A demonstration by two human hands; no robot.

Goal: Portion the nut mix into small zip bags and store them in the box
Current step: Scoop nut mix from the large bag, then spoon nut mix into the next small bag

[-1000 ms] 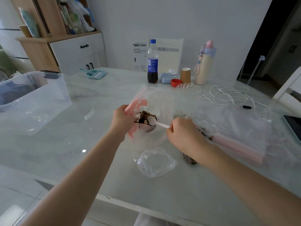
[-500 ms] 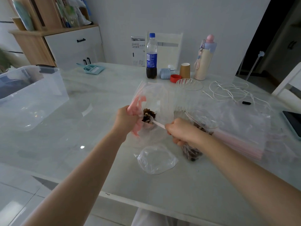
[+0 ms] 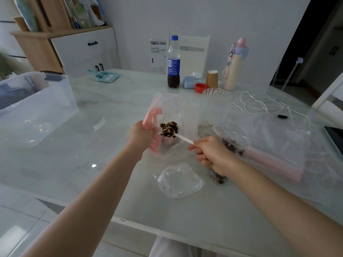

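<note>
Head view: zip bag [image 3: 170,108] is pinched at its pink seal by left hand [image 3: 142,135]. White spoon [image 3: 182,138], heaped with nut mix [image 3: 169,128], is gripped by right hand [image 3: 210,152] inside the bag mouth.

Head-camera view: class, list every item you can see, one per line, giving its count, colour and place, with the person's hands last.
zip bag: one, clear with pink seal, held up at table centre
nut mix: one scoop, brown, heaped on the spoon
spoon: one, white, at the bag mouth
nut bag: one, clear with red seal, behind right hand
empty bag: one, clear, near table edge
bag stack: one, clear and pink, right
box: one, clear, left
cola bottle: one, blue cap, far side
paper cup: one, brown, far side
left hand: grips the bag's seal
right hand: holds the spoon
</note>
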